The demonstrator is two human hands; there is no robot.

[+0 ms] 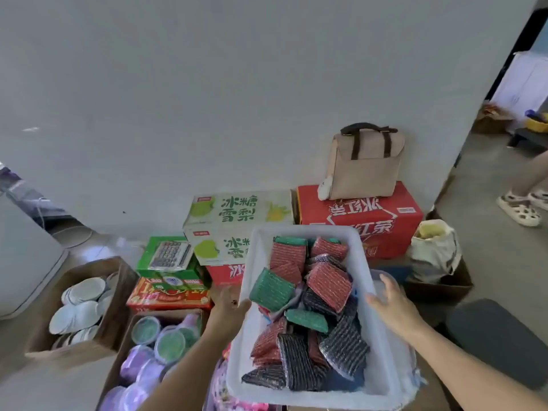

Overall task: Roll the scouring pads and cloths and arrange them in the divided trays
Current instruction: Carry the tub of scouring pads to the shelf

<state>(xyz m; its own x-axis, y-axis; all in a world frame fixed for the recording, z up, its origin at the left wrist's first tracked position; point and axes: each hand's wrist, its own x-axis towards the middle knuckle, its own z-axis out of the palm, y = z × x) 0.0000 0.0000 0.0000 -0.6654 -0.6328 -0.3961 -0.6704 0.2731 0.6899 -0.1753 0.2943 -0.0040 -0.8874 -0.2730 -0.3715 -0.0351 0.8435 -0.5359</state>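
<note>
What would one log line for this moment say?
white bin: holds unrolled scouring pads | left hand: grips left rim | right hand: open at right rim

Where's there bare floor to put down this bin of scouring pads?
Bare floor lies right of the red carton and white sack, and at lower left before the box of white lids. Crowded: stacked cartons straight ahead, box of purple tubs left of the bin.

The tub [255,262] is smooth, milky plastic. The pads [326,281] look rough, woven with glinting thread. The boxes [360,216] are printed, faintly glossy cardboard; the bag [366,173] is matt cloth.
</note>
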